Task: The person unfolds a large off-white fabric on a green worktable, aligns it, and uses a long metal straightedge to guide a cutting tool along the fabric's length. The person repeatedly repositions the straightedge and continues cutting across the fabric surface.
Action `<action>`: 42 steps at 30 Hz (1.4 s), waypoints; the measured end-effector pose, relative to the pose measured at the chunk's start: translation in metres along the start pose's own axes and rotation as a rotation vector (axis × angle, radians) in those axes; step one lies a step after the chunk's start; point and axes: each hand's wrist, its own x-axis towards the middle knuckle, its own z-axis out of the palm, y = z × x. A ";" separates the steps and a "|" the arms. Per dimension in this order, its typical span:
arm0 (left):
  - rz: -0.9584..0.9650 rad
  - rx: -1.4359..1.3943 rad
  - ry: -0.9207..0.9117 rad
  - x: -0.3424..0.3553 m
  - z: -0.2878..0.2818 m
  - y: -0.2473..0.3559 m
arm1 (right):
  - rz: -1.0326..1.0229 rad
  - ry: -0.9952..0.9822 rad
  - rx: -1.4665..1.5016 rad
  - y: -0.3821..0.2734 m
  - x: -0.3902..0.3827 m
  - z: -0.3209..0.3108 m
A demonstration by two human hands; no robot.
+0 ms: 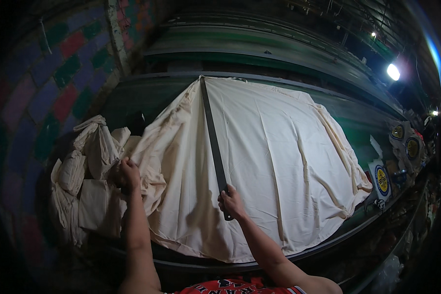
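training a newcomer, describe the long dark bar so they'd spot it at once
Start at the green table and the broad cream cloth spread over it. Over the cloth, from its far edge to the person's right hand, runs a slim bar. Its dark colour and straight, stiff edges set it apart from the pale, wrinkled cloth around it.

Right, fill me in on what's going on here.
A person is handling a large cream cloth spread over a long green table. Their right hand grips a long, dark flat bar near its closer end; the bar runs across the cloth toward its far edge. Their left hand appears to grip the cloth's gathered left side. Right of the bar, the cloth lies spread with some creases. Folded cream bundles are piled at the left.
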 end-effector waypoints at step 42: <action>0.101 0.725 -0.741 -0.274 -0.177 -0.009 | -0.188 -0.140 -0.164 -0.042 -0.027 -0.032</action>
